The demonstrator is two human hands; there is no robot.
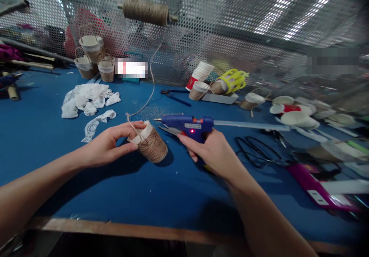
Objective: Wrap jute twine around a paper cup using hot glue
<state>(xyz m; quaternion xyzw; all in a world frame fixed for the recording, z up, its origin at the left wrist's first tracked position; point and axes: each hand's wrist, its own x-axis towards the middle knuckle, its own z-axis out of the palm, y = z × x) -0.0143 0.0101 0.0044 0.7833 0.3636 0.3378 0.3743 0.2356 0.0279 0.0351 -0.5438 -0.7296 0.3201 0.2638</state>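
My left hand [115, 143] is closed on the rim of a paper cup [152, 145] wrapped in brown twine, which lies tilted over the blue table. A strand of twine [152, 76] runs from the cup up to a spool. My right hand [211, 151] is wrapped round the handle of a blue glue gun [184, 122], its red light lit and its nozzle pointing left, just past the cup. From the gun's back end sticks a long clear glue stick [250, 124]. Scissors [171, 131] show under the gun, their handles partly hidden by my right hand.
The twine spool [145, 12] hangs on a perforated metal screen. Small twine-wrapped baskets [106, 70] and white lace pieces [86, 97] are at the left. Pliers [175, 97], stacked paper cups [200, 74], a black cable [253, 153] and a purple power strip [314, 186] lie behind and right.
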